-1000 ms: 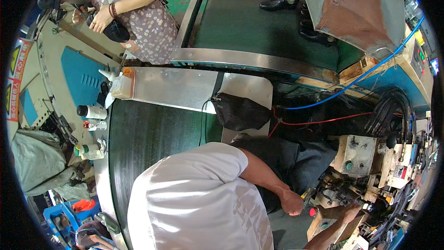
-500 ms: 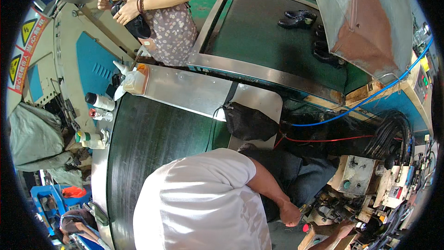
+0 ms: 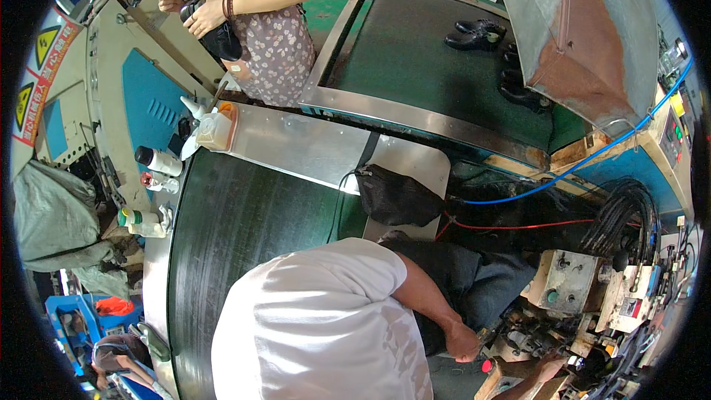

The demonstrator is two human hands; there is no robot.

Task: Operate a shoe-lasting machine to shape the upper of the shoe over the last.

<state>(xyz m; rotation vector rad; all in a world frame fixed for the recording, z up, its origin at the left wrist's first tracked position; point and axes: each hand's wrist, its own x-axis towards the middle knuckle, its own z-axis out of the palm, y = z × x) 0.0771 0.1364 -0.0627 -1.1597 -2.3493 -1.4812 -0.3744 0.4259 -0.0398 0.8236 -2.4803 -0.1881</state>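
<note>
My left hand (image 3: 464, 344) is closed beside the machine at the lower right. Its fingers are curled around something small that I cannot make out. Further right, my right hand (image 3: 548, 367) reaches among the machine's parts, close to a dark fitting with a white end (image 3: 575, 361); its fingers are too small and partly hidden. Between the two hands is a red knob (image 3: 487, 365) on a worn, light-coloured block (image 3: 509, 379). My white shirt (image 3: 318, 318) fills the lower middle, and dark jeans (image 3: 485, 274) show beyond my left arm.
A dark conveyor belt (image 3: 229, 215) lies left, with bottles (image 3: 159, 161) along its edge. A black bag (image 3: 400, 196) rests on a metal plate. Black shoes (image 3: 474, 34) sit on the far belt. A co-worker in a floral apron (image 3: 274, 59) holds a black shoe (image 3: 221, 42). A blue hose (image 3: 578, 174) crosses at right.
The view has shifted very slightly. The co-worker's head and hands have moved a little, still holding the black shoe. My left hand stays in place; my right hand has barely moved.
</note>
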